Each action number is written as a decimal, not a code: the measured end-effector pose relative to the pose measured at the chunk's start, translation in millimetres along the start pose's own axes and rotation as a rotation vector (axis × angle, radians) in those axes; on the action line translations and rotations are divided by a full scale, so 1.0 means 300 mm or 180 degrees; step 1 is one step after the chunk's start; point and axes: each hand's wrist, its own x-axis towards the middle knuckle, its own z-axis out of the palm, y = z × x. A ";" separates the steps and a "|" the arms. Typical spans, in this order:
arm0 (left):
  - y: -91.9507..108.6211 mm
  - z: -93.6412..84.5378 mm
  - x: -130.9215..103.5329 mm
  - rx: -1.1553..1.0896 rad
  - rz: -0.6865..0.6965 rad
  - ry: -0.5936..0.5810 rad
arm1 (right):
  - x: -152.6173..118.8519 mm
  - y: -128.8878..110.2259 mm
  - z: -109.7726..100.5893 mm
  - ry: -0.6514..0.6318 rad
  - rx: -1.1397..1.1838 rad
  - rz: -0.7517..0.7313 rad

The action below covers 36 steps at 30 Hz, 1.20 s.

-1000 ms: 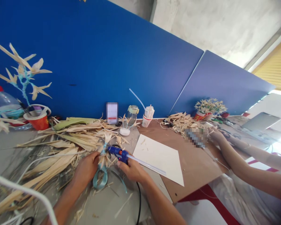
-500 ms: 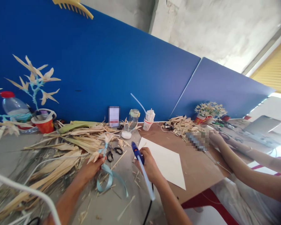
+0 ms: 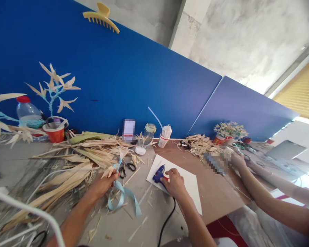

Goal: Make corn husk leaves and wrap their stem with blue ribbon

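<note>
My left hand [image 3: 106, 182] pinches a stem wrapped in light blue ribbon [image 3: 117, 202], with pale corn-husk petals [image 3: 122, 156] at its top. The ribbon's loose end curls down over the tabletop. My right hand [image 3: 175, 183] is around the handle of a blue glue gun [image 3: 159, 174] over a white board [image 3: 193, 195]. A red trigger shows between thumb and fingers; the palm hides most of the handle. From the gun's back a clear glue stick [image 3: 145, 195] points lower left. Black scissors [image 3: 126, 168] lie just beyond my left hand.
Dried husks [image 3: 77, 171] cover the left side. Behind stand a phone [image 3: 128, 132], a lidded jar [image 3: 149, 129] and a white cup [image 3: 163, 140]. A husk-flower plant sits in a red cup [image 3: 55, 133]. A black cord [image 3: 167, 221] trails forward. Another person's arms [image 3: 270, 187] reach in from the right.
My right hand has turned the glue gun and brought it over the white board; its glue stick swung from pointing toward me to lower left. The left hand keeps its hold. The view shifted slightly.
</note>
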 end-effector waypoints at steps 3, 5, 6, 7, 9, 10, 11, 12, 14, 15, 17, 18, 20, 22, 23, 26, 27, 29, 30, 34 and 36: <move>0.008 0.009 -0.005 0.0125 0.0063 -0.0036 | 0.031 -0.095 -0.036 0.0320 0.1199 -0.0227; 0.018 0.014 -0.012 0.0125 0.0023 -0.0196 | 0.057 -0.191 -0.022 -0.0094 0.2174 -0.0041; 0.023 0.016 -0.016 0.0103 0.0004 -0.0291 | 0.070 -0.241 -0.003 -0.0585 0.2602 0.0101; 0.027 0.017 -0.020 0.0080 -0.0006 -0.0387 | 0.082 -0.288 0.023 -0.1060 0.2969 0.0229; 0.030 0.015 -0.025 0.0063 0.0009 -0.0567 | 0.101 -0.368 0.084 -0.1619 0.3538 0.0540; 0.030 0.013 -0.026 0.0062 0.0030 -0.0634 | 0.107 -0.397 0.113 -0.1753 0.3760 0.0676; 0.029 0.011 -0.027 0.0056 0.0045 -0.0694 | 0.112 -0.419 0.138 -0.1847 0.3948 0.0794; 0.027 0.010 -0.026 0.0036 0.0066 -0.0747 | 0.114 -0.434 0.158 -0.1925 0.4115 0.0896; 0.020 0.012 -0.022 -0.0008 0.0106 -0.0794 | 0.117 -0.449 0.181 -0.2023 0.4374 0.1041; 0.015 0.014 -0.019 -0.0007 0.0116 -0.0807 | 0.117 -0.451 0.186 -0.2067 0.4465 0.1073; 0.005 0.021 -0.011 0.0001 0.0114 -0.0837 | 0.118 -0.450 0.191 -0.2116 0.4598 0.1062; 0.000 0.024 -0.008 -0.0022 0.0100 -0.0858 | 0.117 -0.447 0.194 -0.2120 0.4652 0.1026; -0.009 0.029 -0.005 -0.0113 0.0055 -0.0932 | 0.117 -0.441 0.204 -0.2112 0.4760 0.0973; -0.013 0.031 -0.007 -0.0210 0.0016 -0.0994 | 0.115 -0.435 0.219 -0.2139 0.4909 0.0983; -0.013 0.032 -0.010 -0.0247 0.0011 -0.1021 | 0.114 -0.432 0.227 -0.2211 0.4998 0.0993; 0.000 0.033 -0.025 -0.0470 -0.0014 -0.1099 | 0.109 -0.426 0.242 -0.2654 0.5275 0.0925; 0.008 0.034 -0.031 -0.0581 -0.0042 -0.1134 | 0.106 -0.426 0.243 -0.2834 0.5357 0.0870; 0.024 0.037 -0.042 -0.0793 -0.0127 -0.1187 | 0.101 -0.428 0.239 -0.3109 0.5529 0.0785; 0.032 0.038 -0.046 -0.0873 -0.0169 -0.1205 | 0.098 -0.430 0.235 -0.3196 0.5614 0.0758; 0.045 0.043 -0.053 -0.1026 -0.0249 -0.1276 | 0.085 -0.444 0.218 -0.3322 0.5825 0.0487; 0.044 0.042 -0.052 -0.1088 -0.0266 -0.1322 | 0.081 -0.447 0.211 -0.3240 0.5823 0.0259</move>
